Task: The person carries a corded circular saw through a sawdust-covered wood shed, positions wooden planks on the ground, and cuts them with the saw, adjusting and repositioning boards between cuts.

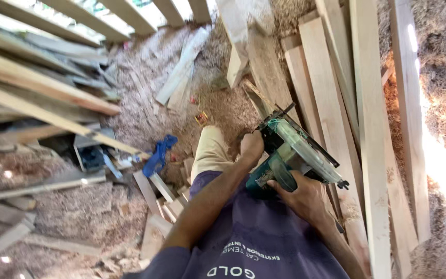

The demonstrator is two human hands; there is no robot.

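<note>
- Head view: circular saw (290,155), teal with a clear guard, sits just right of centre above pale planks (331,129).
- Right hand (305,199) is closed around its handle, at 5 o'clock.
- Left hand (251,146) is curled on its front, at 9 o'clock.

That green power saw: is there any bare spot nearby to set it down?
Both hands grip the saw. Free patches: the sawdust floor between the plank stack on the left and the long boards on the right, and the sunlit shavings beyond those boards. Crowded: offcuts and blue cloth by the knee.
</note>
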